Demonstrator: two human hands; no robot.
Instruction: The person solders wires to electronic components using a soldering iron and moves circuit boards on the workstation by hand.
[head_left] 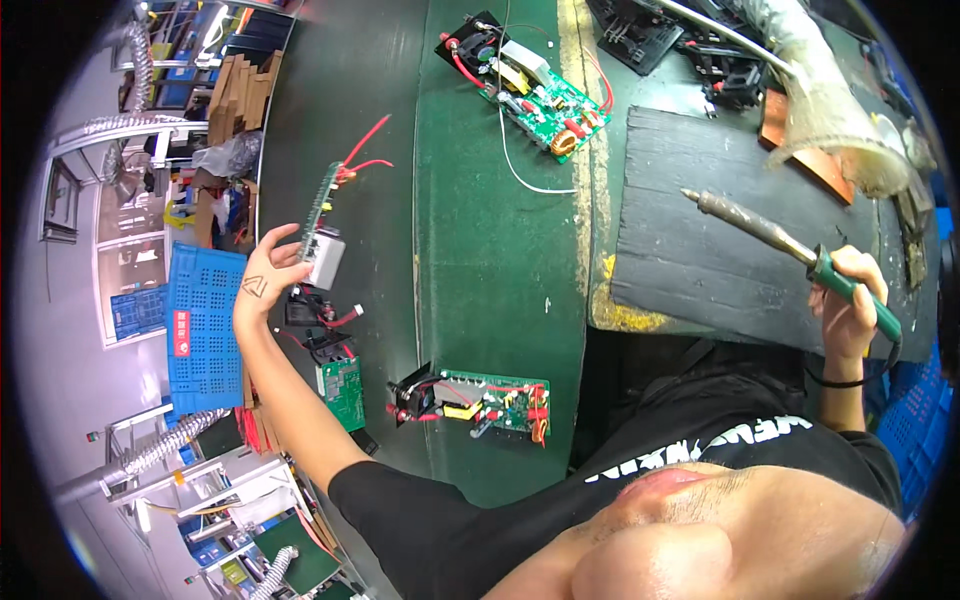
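- Hands first: the left hand [268, 272] reaches out to the far left and grips a green circuit board [322, 213] by its lower end, fingers closed round a pale block on it.
- That board stands almost on edge, lifted off the counter [480, 260], with red wires [362, 152] curling from its upper end.
- The right hand [850, 300] is closed round the green handle of a soldering iron [790, 245]; its dark tip points up and left.
- The iron hovers over a dark, worn mat [720, 220] lying on the right part of the counter.
- Near the person, in the middle of the green counter, lies a second circuit board [480, 398] with a small black fan at its left end and red and yellow parts.
- Far off, a third circuit board [525, 85] lies at an angle, a white wire [520, 165] trailing from it toward the near side.
- Below the left hand, at the counter's left edge, a smaller green board [342, 380] rests beside black parts.
- A blue perforated crate [205, 330] sits off the counter, left of the left forearm.
- A clear fume hood nozzle [830, 110] hangs over the far right corner of the mat.
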